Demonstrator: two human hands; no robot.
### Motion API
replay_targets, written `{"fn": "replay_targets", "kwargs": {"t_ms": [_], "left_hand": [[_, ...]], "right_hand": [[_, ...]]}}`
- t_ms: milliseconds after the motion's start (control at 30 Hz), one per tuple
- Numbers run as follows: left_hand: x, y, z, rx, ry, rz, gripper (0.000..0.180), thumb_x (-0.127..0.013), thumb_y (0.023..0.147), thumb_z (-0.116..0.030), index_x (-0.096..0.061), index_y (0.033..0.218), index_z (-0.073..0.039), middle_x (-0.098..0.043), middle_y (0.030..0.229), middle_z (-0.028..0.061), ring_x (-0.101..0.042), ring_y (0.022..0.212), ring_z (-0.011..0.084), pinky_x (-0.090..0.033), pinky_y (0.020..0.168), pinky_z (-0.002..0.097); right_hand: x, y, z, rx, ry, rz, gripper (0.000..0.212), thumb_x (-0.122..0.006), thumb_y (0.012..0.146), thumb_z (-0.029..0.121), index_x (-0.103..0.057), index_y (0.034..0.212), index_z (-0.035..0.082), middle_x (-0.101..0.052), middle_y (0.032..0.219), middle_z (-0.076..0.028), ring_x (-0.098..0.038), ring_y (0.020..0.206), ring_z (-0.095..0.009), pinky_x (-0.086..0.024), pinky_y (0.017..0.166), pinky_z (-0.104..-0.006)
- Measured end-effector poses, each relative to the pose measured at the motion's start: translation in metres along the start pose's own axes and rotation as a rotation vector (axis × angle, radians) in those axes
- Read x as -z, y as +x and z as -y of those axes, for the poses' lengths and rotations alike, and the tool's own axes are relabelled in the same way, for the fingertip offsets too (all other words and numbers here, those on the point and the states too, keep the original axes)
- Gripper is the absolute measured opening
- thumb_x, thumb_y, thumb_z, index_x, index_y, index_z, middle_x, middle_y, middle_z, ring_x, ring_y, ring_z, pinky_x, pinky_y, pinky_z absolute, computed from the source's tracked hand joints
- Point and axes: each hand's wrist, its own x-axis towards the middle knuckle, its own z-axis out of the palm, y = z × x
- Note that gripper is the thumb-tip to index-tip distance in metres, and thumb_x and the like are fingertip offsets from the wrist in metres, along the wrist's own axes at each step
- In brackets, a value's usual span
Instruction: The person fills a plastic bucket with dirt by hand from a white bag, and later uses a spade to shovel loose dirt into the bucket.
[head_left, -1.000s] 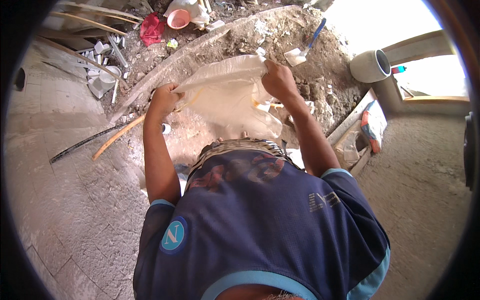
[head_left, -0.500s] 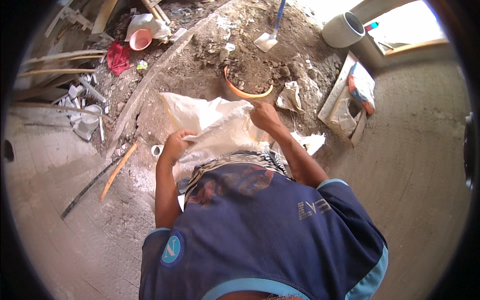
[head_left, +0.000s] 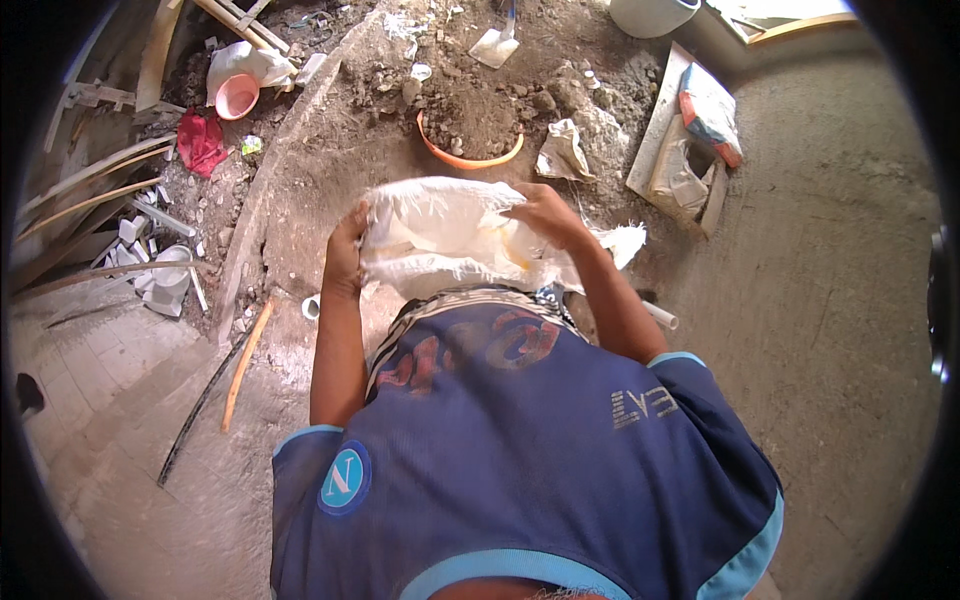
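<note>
Two hands, one left hand [head_left: 346, 248] and one right hand [head_left: 551, 215], are at one white sack [head_left: 440, 222]. Beyond the sack: one orange band [head_left: 470, 164], one shovel [head_left: 494, 48]. To its left: one pink bowl [head_left: 237, 97], one red cloth [head_left: 201, 145]. To its right: one white pipe [head_left: 661, 316].

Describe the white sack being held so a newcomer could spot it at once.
Find the dark blue shirt filling the lower middle of the view. Just above it in the picture, between the left hand and the right hand, is the white sack. Its frayed mouth is spread open, unlike the crumpled pale piece lying beyond.
</note>
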Motion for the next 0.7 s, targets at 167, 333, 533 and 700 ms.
{"fn": "replay_targets", "kwargs": {"t_ms": [167, 333, 533, 700], "left_hand": [[-0.033, 0.038, -0.016, -0.099, 0.046, 0.180, 0.039, -0.062, 0.090, -0.025, -0.056, 0.121, -0.003, -0.063, 0.115, 0.0105, -0.064, 0.100, 0.0225, -0.055, 0.086, 0.0393], [-0.069, 0.065, -0.016, -0.101, 0.351, 0.264, 0.059, -0.072, 0.075, -0.009, -0.050, 0.129, 0.000, -0.062, 0.119, 0.0085, -0.062, 0.103, 0.0195, -0.049, 0.089, 0.0300], [-0.081, 0.103, -0.013, -0.100, 0.985, -0.047, 0.066, -0.074, 0.070, -0.004, -0.047, 0.130, 0.004, -0.066, 0.108, 0.0153, -0.064, 0.094, 0.0211, -0.050, 0.083, 0.0297], [-0.088, 0.132, -0.023, 0.018, 1.385, -0.301, 0.046, -0.068, 0.078, -0.009, -0.055, 0.120, 0.004, -0.068, 0.099, 0.0161, -0.066, 0.085, 0.0221, -0.051, 0.077, 0.0314]], "right_hand": [[0.053, 0.018, 0.035, 0.072, -0.529, 0.252, 0.034, -0.073, 0.075, 0.021, -0.067, 0.098, -0.002, -0.066, 0.074, -0.014, -0.060, 0.066, -0.021, -0.046, 0.066, -0.0364], [0.098, 0.093, -0.002, 0.000, -0.389, -0.179, 0.038, -0.055, 0.079, 0.005, -0.059, 0.116, -0.004, -0.064, 0.105, -0.021, -0.062, 0.098, -0.029, -0.050, 0.080, -0.0353], [0.143, 0.132, 0.050, 0.017, 0.453, -0.208, 0.028, -0.055, 0.070, 0.000, -0.061, 0.097, -0.002, -0.060, 0.081, -0.011, -0.059, 0.073, -0.021, -0.047, 0.065, -0.0354], [0.168, 0.169, 0.054, 0.057, -0.126, 0.006, 0.033, -0.053, 0.079, 0.001, -0.063, 0.110, 0.000, -0.067, 0.094, -0.014, -0.062, 0.078, -0.017, -0.049, 0.067, -0.0298]]}}
